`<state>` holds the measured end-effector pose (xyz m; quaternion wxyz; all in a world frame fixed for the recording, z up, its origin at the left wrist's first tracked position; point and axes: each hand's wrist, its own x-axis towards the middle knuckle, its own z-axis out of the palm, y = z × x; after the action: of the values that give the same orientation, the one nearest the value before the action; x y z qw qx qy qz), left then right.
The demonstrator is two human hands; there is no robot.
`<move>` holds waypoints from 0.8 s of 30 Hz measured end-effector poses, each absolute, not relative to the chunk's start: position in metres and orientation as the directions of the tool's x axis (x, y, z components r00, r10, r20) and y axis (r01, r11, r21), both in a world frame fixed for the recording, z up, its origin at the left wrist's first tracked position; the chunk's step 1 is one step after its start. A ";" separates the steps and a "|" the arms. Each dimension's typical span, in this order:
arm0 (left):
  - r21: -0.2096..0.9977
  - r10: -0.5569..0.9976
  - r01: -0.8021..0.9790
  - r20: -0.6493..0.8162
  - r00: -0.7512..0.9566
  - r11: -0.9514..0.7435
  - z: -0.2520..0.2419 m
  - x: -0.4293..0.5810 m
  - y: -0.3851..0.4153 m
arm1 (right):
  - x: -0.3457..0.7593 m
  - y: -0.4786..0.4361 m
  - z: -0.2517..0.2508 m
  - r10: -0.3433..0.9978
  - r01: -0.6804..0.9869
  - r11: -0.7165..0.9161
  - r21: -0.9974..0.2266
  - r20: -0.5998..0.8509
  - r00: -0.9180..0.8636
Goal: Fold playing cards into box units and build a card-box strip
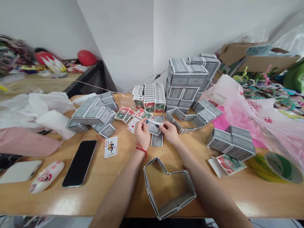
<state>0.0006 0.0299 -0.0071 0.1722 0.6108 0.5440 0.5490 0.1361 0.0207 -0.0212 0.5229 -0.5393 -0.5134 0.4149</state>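
Note:
Both of my hands grip one playing card (153, 128), patterned back up, over the middle of the table. My left hand (142, 133) pinches its left end, a red string bracelet on the wrist. At the card's right end, the thumb and fingers of my right hand (169, 131) are closed on it. More face-down cards (157, 140) lie beneath, and face-up cards (132, 125) lie to the left. Between my forearms stands a heart-shaped frame of folded cards (169, 172). Past my right hand is another open card frame (187, 125).
Boxed card decks (149, 95) stand in rows at the back, beside a tall stack of card blocks (182, 79). More card blocks (92, 110) are at left. A phone (80, 163), a joker card (111, 147), a tape roll (275, 167) and pink plastic bags (237, 98) lie around.

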 end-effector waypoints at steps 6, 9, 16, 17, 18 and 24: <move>0.891 0.932 0.370 0.334 -0.139 -0.264 -0.015 0.003 0.033 | 0.139 0.025 -0.020 0.960 -0.006 0.058 -0.998 0.054 0.275; 0.931 0.953 0.301 0.261 -0.151 -0.207 -0.014 0.004 0.034 | 0.140 0.025 -0.020 0.954 -0.007 0.068 -0.998 0.063 0.294; 0.922 0.947 0.336 0.265 -0.179 -0.195 -0.014 0.001 0.035 | 0.139 0.023 -0.018 0.962 0.047 0.060 -0.997 0.070 0.264; 0.921 0.947 0.340 0.264 -0.180 -0.192 -0.014 0.001 0.036 | 0.139 0.022 -0.018 0.964 0.046 0.059 -0.997 0.069 0.258; 0.922 0.949 0.339 0.259 -0.179 -0.187 -0.014 0.001 0.036 | 0.139 0.022 -0.017 0.965 0.044 0.059 -0.997 0.068 0.253; 0.976 0.976 0.142 0.180 -0.121 -0.163 -0.011 0.005 0.036 | 0.140 0.023 -0.019 0.963 0.014 0.058 -0.998 0.059 0.263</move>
<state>0.0045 0.0363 -0.0115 0.3864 0.5389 0.5188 0.5395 0.1395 0.0231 -0.0188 0.5748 -0.5486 -0.4454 0.4126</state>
